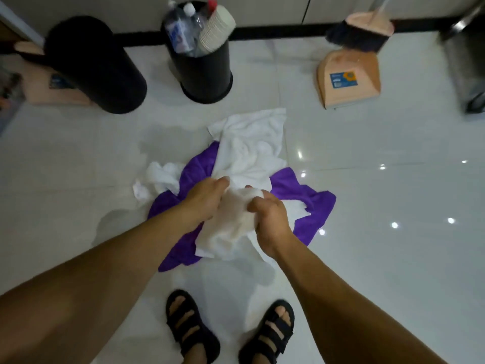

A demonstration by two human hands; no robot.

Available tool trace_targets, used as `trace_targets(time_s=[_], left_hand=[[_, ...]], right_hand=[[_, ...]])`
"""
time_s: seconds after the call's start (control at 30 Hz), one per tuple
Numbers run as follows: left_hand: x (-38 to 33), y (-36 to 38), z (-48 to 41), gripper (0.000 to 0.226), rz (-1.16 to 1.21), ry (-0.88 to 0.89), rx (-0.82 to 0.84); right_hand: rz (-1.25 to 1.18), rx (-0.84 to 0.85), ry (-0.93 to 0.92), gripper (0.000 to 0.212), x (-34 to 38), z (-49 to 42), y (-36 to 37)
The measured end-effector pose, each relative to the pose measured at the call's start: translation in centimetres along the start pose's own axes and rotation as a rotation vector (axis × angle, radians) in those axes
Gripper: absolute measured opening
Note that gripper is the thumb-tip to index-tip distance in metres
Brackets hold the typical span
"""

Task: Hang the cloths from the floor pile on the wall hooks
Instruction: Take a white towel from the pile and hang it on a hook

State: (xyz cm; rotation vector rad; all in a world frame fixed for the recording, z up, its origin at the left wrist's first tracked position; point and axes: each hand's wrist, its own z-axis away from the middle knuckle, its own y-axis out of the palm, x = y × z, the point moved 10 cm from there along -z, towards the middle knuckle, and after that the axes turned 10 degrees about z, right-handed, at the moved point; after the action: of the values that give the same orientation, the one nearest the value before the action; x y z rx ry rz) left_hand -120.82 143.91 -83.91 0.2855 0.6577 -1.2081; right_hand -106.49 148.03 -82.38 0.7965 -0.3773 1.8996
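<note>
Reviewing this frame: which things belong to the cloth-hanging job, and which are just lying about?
Job:
- white cloth, gripped by left hand and right hand
- purple cloth
- other white cloths in the pile
(No wall hooks in view.)

Lying about:
- open black bin with bottles and cups
- closed black bin
- dustpan
- broom

Dim indoor light, ceiling-lamp glints on glossy floor [380, 179], soft blur, wide-angle edge bending
</note>
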Motion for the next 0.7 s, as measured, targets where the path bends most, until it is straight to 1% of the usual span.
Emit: trace_targets(time_s=[0.07,0.1,0.13,0.2,0.23,0.27,0.3,0.37,0.43,0.5,0.53,0.6,0.63,0.67,0.7], left_hand=[[-3.4,-1.5,4.6,0.048,0.167,-0.124,0.065],[-5.4,-2.2,7.1,0.045,0.227,-0.147,0.109],[-7.7,-3.2,9.5,0.038,0.265,-0.142,0.138],[-12.8,-6.3,14.3,0.019,0.337,-0.085,0.136],[-15.3,-8.0,16.7,0.013,0.366,-0.036,0.125],[-17.7,-9.5,19.2,0.015,0.378,0.023,0.122],[-19.9,-10.7,21.8,0.022,0.375,0.079,0.14],[-23.9,-12.3,27.3,0.037,0.329,0.169,0.187],[-26.9,-14.0,32.0,0.045,0.317,0.244,0.175],[-29.5,-16.1,36.6,0.05,0.342,0.315,0.153],[-30.7,-17.2,38.6,0.052,0.347,0.359,0.143],[-32.9,-20.1,42.4,0.054,0.353,0.453,0.066],[-33.8,-21.7,44.4,0.053,0.356,0.498,0.0],[-34.6,-23.2,46.2,0.051,0.362,0.543,-0.071],[-35.3,-24.5,48.0,0.049,0.361,0.584,-0.137]], right_hand=[[0.034,0.059,-0.048,0.039,5.1,4.5,3.4],[0.046,0.093,-0.061,0.041,7.6,6.7,5.1],[0.041,0.136,-0.069,0.036,9.8,8.9,6.7],[-0.126,0.248,0.004,0.027,14.0,13.6,9.7],[-0.174,0.268,0.011,0.027,16.3,15.9,10.8],[-0.2,0.28,-0.006,0.028,18.6,18.0,11.6],[-0.199,0.26,-0.04,0.028,20.8,19.8,12.0],[-0.025,0.139,-0.197,0.024,26.2,23.4,12.8],[0.119,0.012,-0.324,0.019,30.6,26.7,14.0],[0.143,-0.043,-0.385,0.014,33.8,29.8,15.8],[0.095,-0.066,-0.396,0.011,35.1,31.1,16.4],[-0.021,-0.123,-0.364,0.007,36.8,32.7,17.1],[-0.019,-0.132,-0.317,0.005,37.3,33.3,17.4],[0.013,-0.107,-0.245,0.006,37.2,33.7,18.1],[0.037,-0.029,-0.153,0.015,36.9,34.3,19.4]])
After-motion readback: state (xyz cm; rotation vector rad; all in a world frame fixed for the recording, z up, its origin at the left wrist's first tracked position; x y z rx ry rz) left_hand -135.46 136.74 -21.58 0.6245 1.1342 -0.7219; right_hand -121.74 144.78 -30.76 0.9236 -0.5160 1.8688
